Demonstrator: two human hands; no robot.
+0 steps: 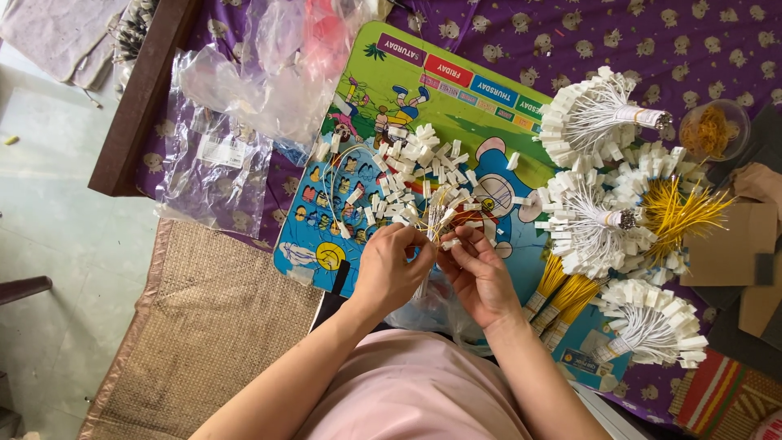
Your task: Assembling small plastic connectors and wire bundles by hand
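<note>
My left hand point(389, 267) and my right hand point(479, 273) meet over the near edge of a colourful cartoon board point(456, 106). Between them they pinch a small bunch of thin white and yellow wires point(433, 224) tipped with white plastic connectors. My right fingers hold one small white connector point(450, 243) at the wire ends. Just beyond the hands a loose pile of white connectors point(407, 175) lies spread on the board.
Tied bundles of white wires with connectors point(590, 122) point(652, 322) and yellow wire bundles point(680, 212) lie at the right on a purple patterned cloth point(692, 49). Clear plastic bags point(244, 90) sit at the left, a small bowl point(715, 129) far right, a woven mat point(212, 326) below.
</note>
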